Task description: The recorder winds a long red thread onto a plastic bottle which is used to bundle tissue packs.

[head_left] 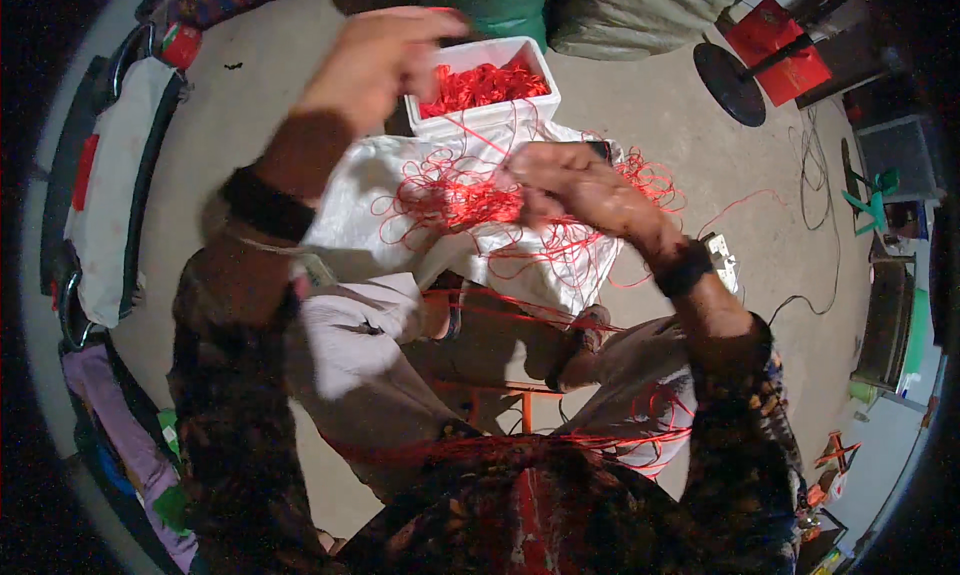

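My right hand (585, 187) is closed in a pinch on a thin red cord (478, 135), which stretches taut up to the left. My left hand (375, 63) is raised beside the white box (480, 125), its fingers bent and smeared by motion; whether it grips anything is unclear. Inside the box lies a heap of red cord pieces (490, 85). Below my hands, a tangled pile of red cord (478, 203) rests on a white woven sack (362, 190) across my knees. More red strands hang over my lap.
A green sack (510, 10) and a beige sack (640, 15) stand behind the box. To the right are a round black stand base (728, 83), a red box (785, 60), a white power strip (722, 263) and cables on the floor. A padded bench (120, 190) lines the left.
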Available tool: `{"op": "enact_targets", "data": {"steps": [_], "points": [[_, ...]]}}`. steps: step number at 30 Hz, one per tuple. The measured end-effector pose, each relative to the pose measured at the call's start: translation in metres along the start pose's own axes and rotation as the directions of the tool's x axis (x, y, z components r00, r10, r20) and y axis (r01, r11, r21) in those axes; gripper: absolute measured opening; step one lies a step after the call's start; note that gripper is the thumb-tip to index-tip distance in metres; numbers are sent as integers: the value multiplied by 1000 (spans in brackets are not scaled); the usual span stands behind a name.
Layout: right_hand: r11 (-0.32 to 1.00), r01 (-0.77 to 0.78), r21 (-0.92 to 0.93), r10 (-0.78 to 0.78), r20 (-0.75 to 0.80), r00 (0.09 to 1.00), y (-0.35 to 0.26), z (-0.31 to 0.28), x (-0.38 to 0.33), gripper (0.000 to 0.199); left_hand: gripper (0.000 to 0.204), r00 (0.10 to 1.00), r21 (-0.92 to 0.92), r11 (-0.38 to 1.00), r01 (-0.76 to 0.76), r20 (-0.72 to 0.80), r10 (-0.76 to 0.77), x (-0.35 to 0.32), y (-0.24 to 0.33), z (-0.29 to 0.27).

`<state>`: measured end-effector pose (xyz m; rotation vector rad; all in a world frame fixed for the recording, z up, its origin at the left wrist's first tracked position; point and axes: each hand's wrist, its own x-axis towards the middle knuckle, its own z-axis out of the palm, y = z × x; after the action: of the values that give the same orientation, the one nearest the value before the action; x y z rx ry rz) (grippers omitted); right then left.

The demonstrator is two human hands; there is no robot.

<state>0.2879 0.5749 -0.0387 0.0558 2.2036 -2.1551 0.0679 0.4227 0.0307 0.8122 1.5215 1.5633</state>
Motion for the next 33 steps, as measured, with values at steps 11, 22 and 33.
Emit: {"op": "enact_targets", "data": {"steps": [11, 22, 33], "points": [[855, -488, -176, 265, -660, 702, 50, -161, -398, 29, 25, 781, 792, 572, 212, -490, 388, -164, -98, -253], [973, -183, -137, 53, -644, 763, -123, -20, -371, 24, 39, 991, 324, 942, -86, 121, 49, -97, 15, 97], [799, 86, -595, -509, -593, 624, -247, -33, -240, 29, 26, 811, 56, 978, -200, 570, 133, -212, 105, 174]]}}
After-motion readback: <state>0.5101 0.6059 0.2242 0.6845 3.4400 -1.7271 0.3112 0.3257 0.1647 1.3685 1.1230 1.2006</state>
